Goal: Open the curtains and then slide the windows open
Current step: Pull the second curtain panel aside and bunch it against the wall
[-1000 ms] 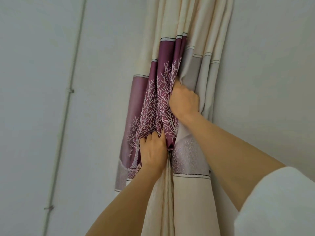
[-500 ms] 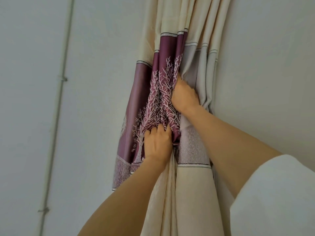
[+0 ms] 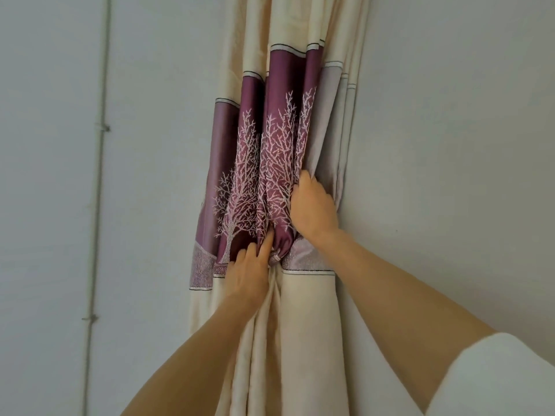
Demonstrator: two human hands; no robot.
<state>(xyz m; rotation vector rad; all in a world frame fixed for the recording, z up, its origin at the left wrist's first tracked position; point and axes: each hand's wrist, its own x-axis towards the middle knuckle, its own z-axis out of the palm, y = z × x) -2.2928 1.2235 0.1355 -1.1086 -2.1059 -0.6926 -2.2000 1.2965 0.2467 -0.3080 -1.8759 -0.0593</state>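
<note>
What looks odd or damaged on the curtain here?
No damage shows. The curtain is bunched against the wall, its bands stepped across the folds. The left hand and right hand gather it.
</note>
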